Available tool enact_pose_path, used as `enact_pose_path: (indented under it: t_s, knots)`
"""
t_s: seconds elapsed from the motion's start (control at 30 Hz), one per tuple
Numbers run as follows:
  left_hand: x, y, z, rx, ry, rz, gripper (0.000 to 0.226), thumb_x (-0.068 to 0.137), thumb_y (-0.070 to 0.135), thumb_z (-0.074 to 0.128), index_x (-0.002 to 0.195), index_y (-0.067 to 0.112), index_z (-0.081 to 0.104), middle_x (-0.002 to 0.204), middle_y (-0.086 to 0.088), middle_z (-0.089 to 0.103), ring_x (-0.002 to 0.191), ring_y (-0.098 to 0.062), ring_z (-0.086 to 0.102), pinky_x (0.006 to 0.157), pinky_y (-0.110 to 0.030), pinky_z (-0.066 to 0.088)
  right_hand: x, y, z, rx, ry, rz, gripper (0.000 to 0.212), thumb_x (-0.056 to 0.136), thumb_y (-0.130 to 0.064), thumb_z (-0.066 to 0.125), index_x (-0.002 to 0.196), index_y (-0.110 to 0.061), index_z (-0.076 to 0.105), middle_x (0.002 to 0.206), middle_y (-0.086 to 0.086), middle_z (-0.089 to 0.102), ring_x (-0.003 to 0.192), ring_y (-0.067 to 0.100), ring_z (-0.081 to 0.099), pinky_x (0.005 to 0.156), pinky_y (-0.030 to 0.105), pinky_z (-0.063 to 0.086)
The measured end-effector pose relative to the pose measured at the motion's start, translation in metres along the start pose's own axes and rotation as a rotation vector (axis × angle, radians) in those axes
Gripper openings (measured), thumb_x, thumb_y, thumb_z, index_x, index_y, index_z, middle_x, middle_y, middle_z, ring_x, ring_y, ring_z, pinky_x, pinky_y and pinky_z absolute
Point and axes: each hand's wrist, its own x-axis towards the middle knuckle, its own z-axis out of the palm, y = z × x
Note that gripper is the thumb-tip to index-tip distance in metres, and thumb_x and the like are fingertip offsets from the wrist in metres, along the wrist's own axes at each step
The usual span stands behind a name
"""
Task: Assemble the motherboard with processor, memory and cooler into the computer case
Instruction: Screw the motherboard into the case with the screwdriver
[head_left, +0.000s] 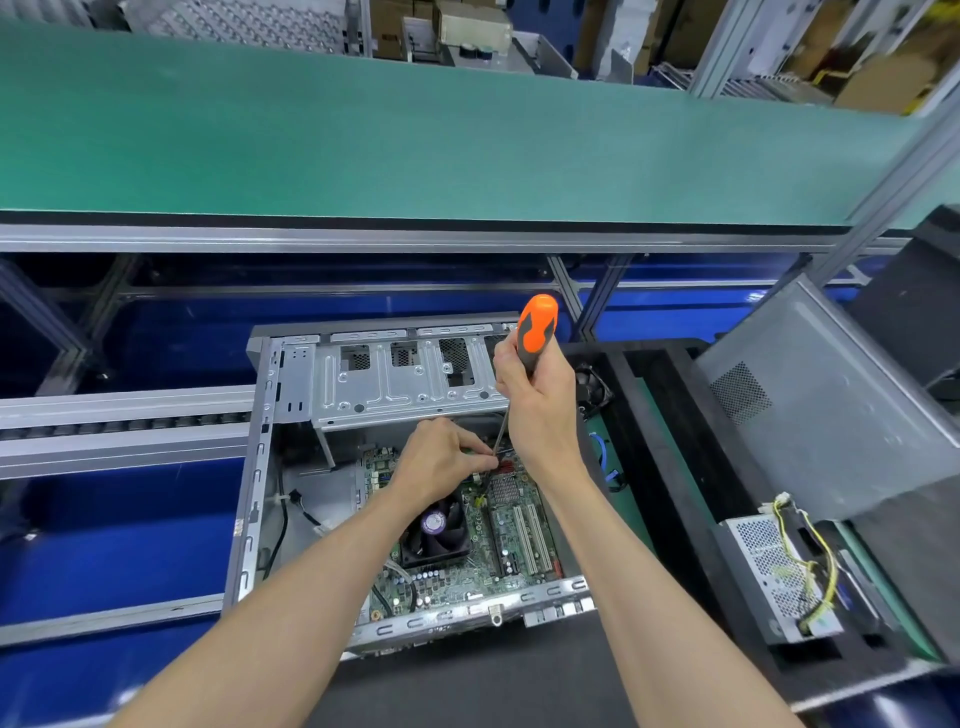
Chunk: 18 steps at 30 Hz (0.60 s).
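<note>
An open computer case (291, 415) lies on its side on the workbench, its long axis running away from the camera, the drive cage at the far end and the rear panel nearest the person. Inside it the motherboard (511, 545) lies flat on the case floor, its white expansion slots running the same way. The black cooler (435, 530) sits on the board's left part, fan up, partly under the left forearm.

The right hand (537, 400) is wrapped round the orange-and-grey handle of a screwdriver (535, 332), held nearly upright, handle up and shaft slanting down and slightly left to the board's far edge. The left hand (441, 457), fingers curled, pinches at the shaft's lower end by the tip; whether it holds a screw cannot be told.

To the right, a black foam tray (665, 467) holds a small fan (592, 389), a blue cable (602, 457) and a power supply (779, 577) with yellow wires.
</note>
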Motion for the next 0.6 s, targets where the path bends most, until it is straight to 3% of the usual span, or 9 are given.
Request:
enact_pose_path:
  t_s: [0.17,0.3,0.43,0.6]
  knots:
    - [0.0002,-0.0012,0.0028,0.010,0.017,-0.001,0.011,0.075,0.035,0.083,0.081,0.026,0.082,0.063,0.015,0.069,0.060,-0.002,0.060,0.063,-0.025,0.047,-0.0012,0.0013,-0.0004,0.024,-0.001,0.015,0.024,0.099,-0.027,0.054,0.086,-0.008,0.049,0.074,0.016,0.044,0.072,0.033,0.043,0.073,0.057,0.046]
    - [-0.0001,-0.0025,0.0046,0.007,0.022,0.002,0.010,0.076,0.034,0.083,0.081,0.025,0.082,0.069,0.011,0.072,0.065,-0.007,0.063,0.067,-0.027,0.051,-0.0024,0.0005,-0.0007,0.057,-0.028,0.023,0.025,0.099,-0.025,0.053,0.085,-0.006,0.046,0.074,0.017,0.040,0.071,0.034,0.038,0.068,0.053,0.041]
    - [-0.0009,-0.0006,0.0050,-0.043,0.030,0.023,0.015,0.075,0.040,0.084,0.084,0.029,0.081,0.060,0.021,0.065,0.053,0.000,0.054,0.058,-0.017,0.041,-0.0031,0.0007,-0.0034,0.033,0.008,0.052,0.027,0.097,-0.028,0.056,0.084,-0.005,0.053,0.070,0.012,0.049,0.068,0.030,0.043,0.068,0.050,0.043]
    - [0.0004,0.0015,0.0066,0.009,0.022,0.054,0.017,0.084,0.040,0.076,0.095,0.029,0.081,0.053,0.013,0.065,0.047,-0.007,0.051,0.053,-0.018,0.035,0.0007,-0.0036,-0.0097,-0.166,-0.045,0.026,0.025,0.093,-0.030,0.068,0.079,-0.009,0.066,0.074,0.003,0.066,0.069,0.016,0.056,0.067,0.035,0.045]
